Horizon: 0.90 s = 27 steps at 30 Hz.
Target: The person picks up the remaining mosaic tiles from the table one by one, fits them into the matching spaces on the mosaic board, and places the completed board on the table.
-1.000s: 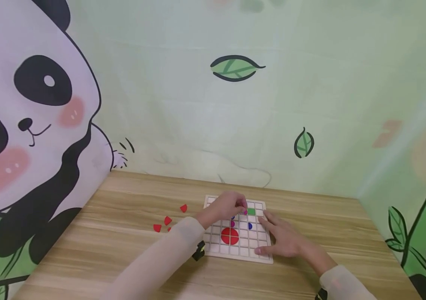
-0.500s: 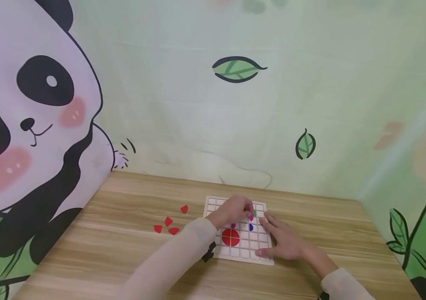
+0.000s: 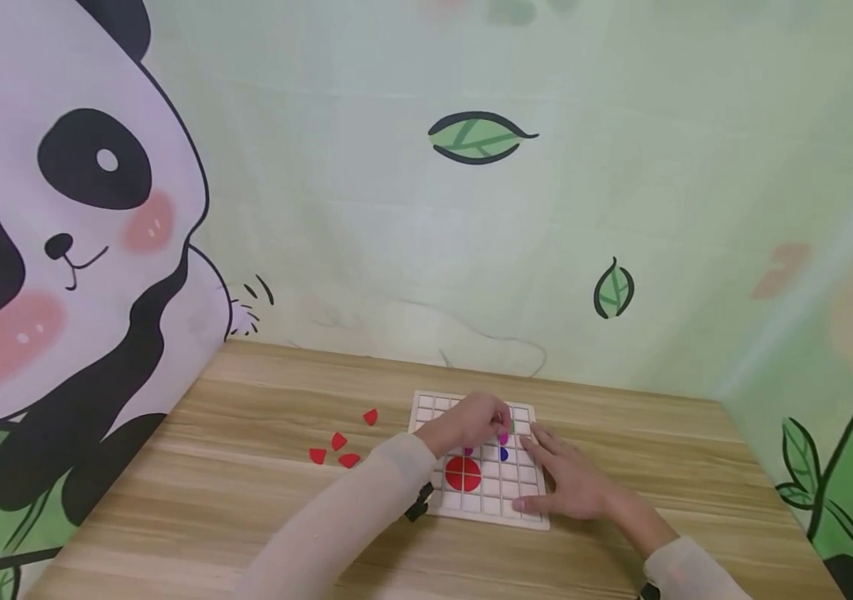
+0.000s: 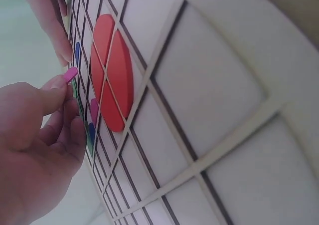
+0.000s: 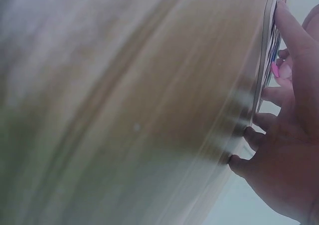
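Observation:
A white gridded board [image 3: 452, 501] lies on the table. My left hand [image 3: 471, 419] reaches over its far part, pinching a small magenta piece [image 4: 71, 76] between thumb and forefinger. Just above the board, that piece is tilted, near a blue piece [image 3: 504, 454] and a partly covered green piece [image 3: 512, 426]. Red quarter pieces form a circle [image 3: 463, 474] in the grid. Another magenta piece [image 3: 468, 451] lies beside the circle; a second blue one [image 4: 91, 133] shows in the left wrist view. Fingers spread, my right hand [image 3: 572, 479] rests on the board's right edge.
Several loose red quarter pieces [image 3: 348, 460] lie on the wooden table [image 3: 261, 500] left of the board. Behind the table hangs a pale green cloth [image 3: 366, 208] printed with a panda and leaves.
With the magenta piece, my left hand has shifted right and slightly nearer across the board, then nearly stopped. It now partly covers the green piece. My right hand has stayed at the edge.

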Each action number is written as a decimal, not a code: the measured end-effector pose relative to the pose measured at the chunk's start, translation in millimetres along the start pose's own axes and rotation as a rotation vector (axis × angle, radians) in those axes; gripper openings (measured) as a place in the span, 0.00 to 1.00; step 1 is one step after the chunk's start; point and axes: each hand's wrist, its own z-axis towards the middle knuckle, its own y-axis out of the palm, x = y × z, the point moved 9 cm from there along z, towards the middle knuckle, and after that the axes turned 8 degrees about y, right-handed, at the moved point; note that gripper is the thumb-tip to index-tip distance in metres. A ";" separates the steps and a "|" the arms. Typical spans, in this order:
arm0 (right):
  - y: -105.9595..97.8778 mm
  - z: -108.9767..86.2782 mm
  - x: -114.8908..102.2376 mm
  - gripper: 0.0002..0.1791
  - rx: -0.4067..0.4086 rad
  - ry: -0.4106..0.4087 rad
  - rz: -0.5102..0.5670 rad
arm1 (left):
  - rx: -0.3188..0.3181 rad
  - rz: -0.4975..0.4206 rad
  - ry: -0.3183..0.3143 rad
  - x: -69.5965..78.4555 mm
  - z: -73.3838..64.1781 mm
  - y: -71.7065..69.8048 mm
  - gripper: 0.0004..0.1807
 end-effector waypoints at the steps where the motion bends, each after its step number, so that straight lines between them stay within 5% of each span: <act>1: -0.2 -0.1 0.0 0.61 0.000 0.000 0.000 | -0.003 0.010 0.007 0.7 0.4 0.5 0.07; 20: 1.2 -0.6 -0.8 0.61 0.008 -0.010 0.008 | 0.024 0.134 0.017 1.8 2.8 1.8 0.05; 27: 1.7 -0.5 -0.4 0.61 0.006 -0.010 0.002 | 0.040 0.083 -0.024 -2.7 -0.5 1.6 0.03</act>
